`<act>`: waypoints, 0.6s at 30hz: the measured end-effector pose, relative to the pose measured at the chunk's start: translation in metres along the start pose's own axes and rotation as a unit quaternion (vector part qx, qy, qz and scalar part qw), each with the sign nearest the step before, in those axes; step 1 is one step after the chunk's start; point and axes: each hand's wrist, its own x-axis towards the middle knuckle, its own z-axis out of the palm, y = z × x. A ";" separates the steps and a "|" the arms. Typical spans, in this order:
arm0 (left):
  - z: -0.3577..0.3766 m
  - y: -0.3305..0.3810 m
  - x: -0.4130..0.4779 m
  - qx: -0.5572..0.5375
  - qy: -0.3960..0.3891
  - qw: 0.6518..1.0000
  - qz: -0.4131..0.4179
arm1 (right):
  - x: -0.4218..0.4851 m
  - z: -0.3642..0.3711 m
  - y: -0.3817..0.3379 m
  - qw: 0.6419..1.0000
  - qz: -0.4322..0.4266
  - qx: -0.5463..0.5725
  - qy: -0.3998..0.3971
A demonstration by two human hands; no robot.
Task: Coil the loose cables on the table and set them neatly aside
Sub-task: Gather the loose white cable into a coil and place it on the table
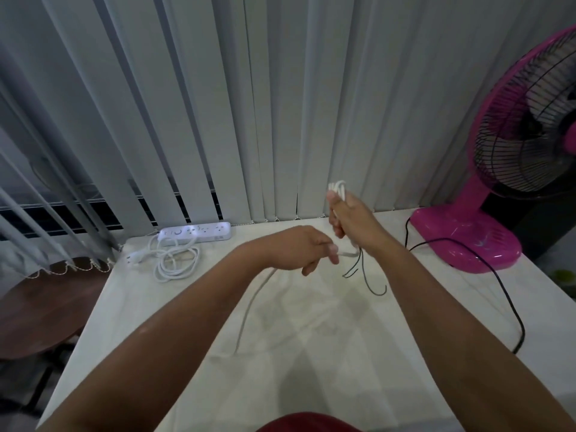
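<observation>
My right hand [352, 219] is raised above the table and grips a bundle of folded white cable [338, 188], whose loops stick out above the fist. Thin dark wire ends [367, 275] hang below that hand. My left hand [299, 249] pinches the same white cable just below the right fist. The cable's loose tail [249, 310] runs from the left hand down across the pale table [311, 353] toward me.
A white power strip [194, 233] with its coiled white cord [174, 260] lies at the table's back left. A pink fan [498, 194] stands at the back right; its black cord [505, 294] trails over the table edge. Vertical blinds hang behind. A dark round table [40, 307] stands at left.
</observation>
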 end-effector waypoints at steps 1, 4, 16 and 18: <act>-0.004 0.003 -0.002 -0.047 -0.010 0.999 0.012 | -0.003 0.006 0.000 1.000 -0.004 -0.015 -0.008; -0.013 -0.005 -0.008 -0.163 -0.016 0.986 0.021 | -0.008 0.015 -0.002 0.998 -0.009 -0.036 -0.042; -0.060 -0.064 -0.018 -0.238 0.091 0.967 -0.025 | -0.014 0.009 0.003 0.892 0.214 0.217 -0.334; -0.045 -0.067 -0.013 -0.236 0.123 0.963 -0.036 | -0.012 0.006 0.001 0.873 0.212 0.271 -0.345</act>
